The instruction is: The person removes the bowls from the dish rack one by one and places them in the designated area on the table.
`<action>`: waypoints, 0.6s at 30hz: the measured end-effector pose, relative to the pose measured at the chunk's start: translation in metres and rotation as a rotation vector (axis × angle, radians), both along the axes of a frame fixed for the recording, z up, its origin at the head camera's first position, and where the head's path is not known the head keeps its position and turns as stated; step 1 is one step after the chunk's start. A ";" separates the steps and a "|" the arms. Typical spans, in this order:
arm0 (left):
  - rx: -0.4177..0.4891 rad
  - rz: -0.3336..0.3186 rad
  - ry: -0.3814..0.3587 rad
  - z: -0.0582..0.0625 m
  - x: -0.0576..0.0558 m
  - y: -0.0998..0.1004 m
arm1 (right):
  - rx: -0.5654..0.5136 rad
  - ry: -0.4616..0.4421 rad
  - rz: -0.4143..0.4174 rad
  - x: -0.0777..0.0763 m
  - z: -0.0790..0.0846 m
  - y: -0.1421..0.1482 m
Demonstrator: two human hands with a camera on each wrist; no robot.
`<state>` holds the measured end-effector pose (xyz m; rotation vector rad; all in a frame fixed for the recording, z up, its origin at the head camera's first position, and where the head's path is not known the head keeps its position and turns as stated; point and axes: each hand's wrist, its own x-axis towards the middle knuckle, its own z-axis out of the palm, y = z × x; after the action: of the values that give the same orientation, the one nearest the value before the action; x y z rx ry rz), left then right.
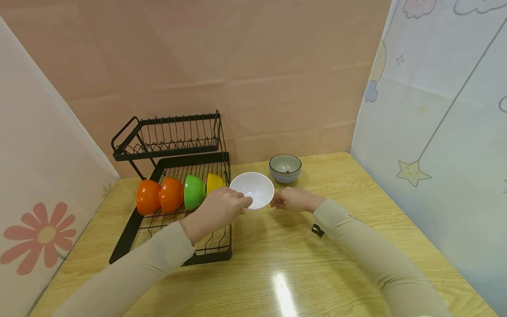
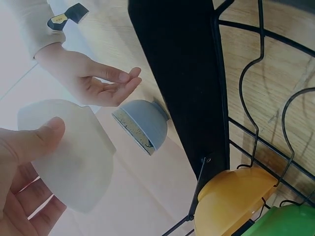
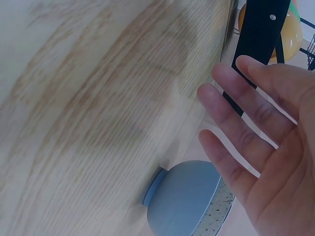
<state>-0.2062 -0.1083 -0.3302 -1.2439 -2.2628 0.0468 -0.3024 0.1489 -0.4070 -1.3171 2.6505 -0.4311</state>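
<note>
Your left hand (image 1: 218, 208), nearer the black rack (image 1: 170, 153), pinched the white bowl (image 1: 253, 186) just right of it, mouth tilted toward you; your right hand (image 1: 295, 199), farther right, held nothing, fingers relaxed.

The wood-grained table (image 1: 317, 273) bears a black two-tier rack (image 1: 128, 238) — and a blue bowl (image 1: 285, 178).

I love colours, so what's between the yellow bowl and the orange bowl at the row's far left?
The head view shows another orange bowl and the green bowl between them.
</note>
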 end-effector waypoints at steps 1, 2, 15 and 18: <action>-0.004 0.003 -0.005 0.000 0.000 0.000 | 0.000 0.001 -0.001 0.000 0.000 0.000; -0.006 0.007 -0.010 0.001 0.000 0.000 | 0.002 0.003 -0.001 -0.001 0.000 0.000; -0.017 0.023 -0.053 0.003 -0.002 0.000 | -0.014 0.012 0.002 -0.005 -0.003 0.000; -0.018 0.027 -0.056 0.003 -0.002 -0.001 | -0.012 0.011 -0.001 -0.005 -0.003 0.000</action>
<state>-0.2084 -0.1089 -0.3271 -1.2391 -2.3319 0.0434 -0.3076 0.1493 -0.4099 -1.3255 2.6612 -0.4426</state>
